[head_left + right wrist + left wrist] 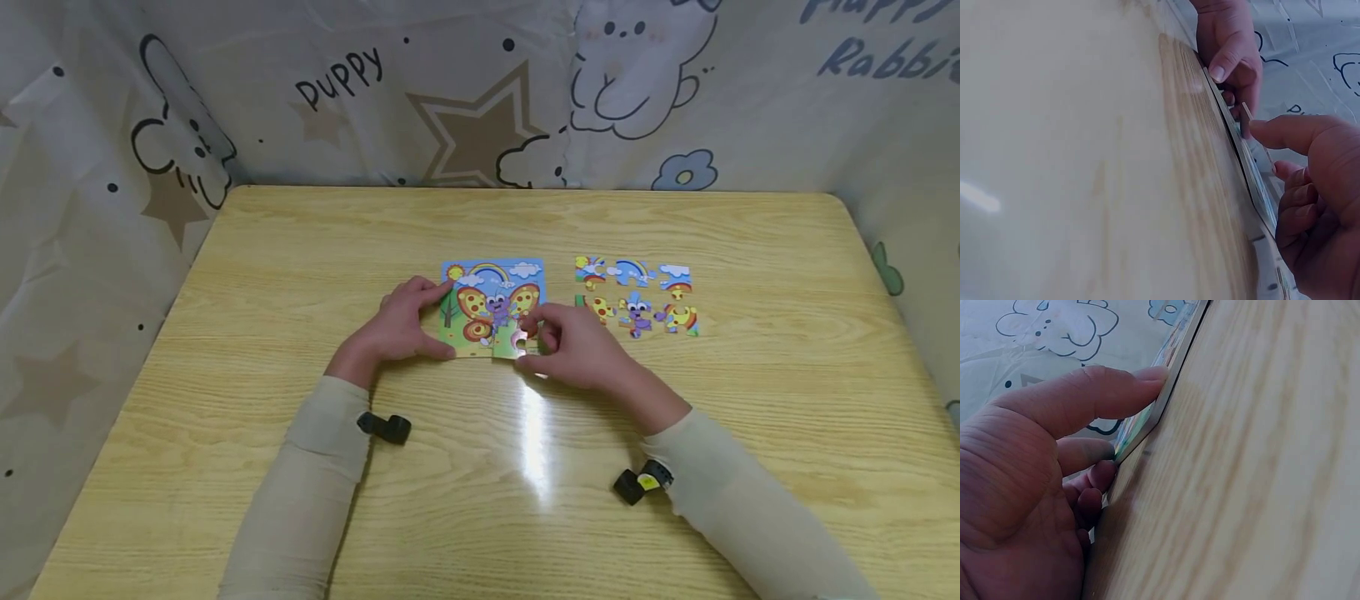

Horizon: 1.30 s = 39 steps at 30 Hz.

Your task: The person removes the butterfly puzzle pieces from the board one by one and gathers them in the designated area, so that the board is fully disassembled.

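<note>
A butterfly puzzle board [491, 275] lies flat on the table. My left hand [405, 321] is at its left side, thumb at the near corner and index finger farther up, both touching it. In the left wrist view, the left thumb [1110, 394] lies along the near edge and the other fingers rest low beside the corner. My right hand [581, 346] pinches a puzzle piece [507, 340] between thumb and index finger over the board's lower right part. The right wrist view shows the piece [1247, 111] tilted above the board, its edge toward me.
Loose puzzle pieces [637, 312] lie in two rows to the right of the board. The wooden table [480, 517] ends at a printed cloth [300, 133] behind it. A light reflection shows near the board.
</note>
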Tool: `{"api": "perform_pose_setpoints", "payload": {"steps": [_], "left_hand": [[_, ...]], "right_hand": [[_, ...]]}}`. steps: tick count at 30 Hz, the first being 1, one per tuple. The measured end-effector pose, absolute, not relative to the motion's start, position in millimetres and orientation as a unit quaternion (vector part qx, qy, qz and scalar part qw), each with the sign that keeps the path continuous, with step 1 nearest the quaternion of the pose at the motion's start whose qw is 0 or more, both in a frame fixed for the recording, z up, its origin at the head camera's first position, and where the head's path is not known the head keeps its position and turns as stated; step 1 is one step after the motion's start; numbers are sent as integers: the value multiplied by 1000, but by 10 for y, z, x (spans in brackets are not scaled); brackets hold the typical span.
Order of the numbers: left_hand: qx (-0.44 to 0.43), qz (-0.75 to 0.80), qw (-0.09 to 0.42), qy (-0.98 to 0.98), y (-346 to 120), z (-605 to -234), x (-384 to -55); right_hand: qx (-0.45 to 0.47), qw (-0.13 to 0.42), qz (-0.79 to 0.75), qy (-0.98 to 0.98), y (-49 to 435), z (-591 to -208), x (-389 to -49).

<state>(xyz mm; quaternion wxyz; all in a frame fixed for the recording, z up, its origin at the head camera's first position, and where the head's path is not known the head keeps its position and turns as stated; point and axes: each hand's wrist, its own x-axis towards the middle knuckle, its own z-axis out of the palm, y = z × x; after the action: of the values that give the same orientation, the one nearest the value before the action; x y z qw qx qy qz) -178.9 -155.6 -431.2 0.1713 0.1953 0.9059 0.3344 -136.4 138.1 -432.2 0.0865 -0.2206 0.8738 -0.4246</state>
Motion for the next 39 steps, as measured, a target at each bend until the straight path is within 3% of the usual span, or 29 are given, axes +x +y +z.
{"api": "perform_pose_setpoints", "payload": {"steps": [39], "left_hand": [[196,337,166,906,-1557,-4329,-1787]], "right_hand": [[-171,79,-360,914,2207,-4302,-1046]]}}
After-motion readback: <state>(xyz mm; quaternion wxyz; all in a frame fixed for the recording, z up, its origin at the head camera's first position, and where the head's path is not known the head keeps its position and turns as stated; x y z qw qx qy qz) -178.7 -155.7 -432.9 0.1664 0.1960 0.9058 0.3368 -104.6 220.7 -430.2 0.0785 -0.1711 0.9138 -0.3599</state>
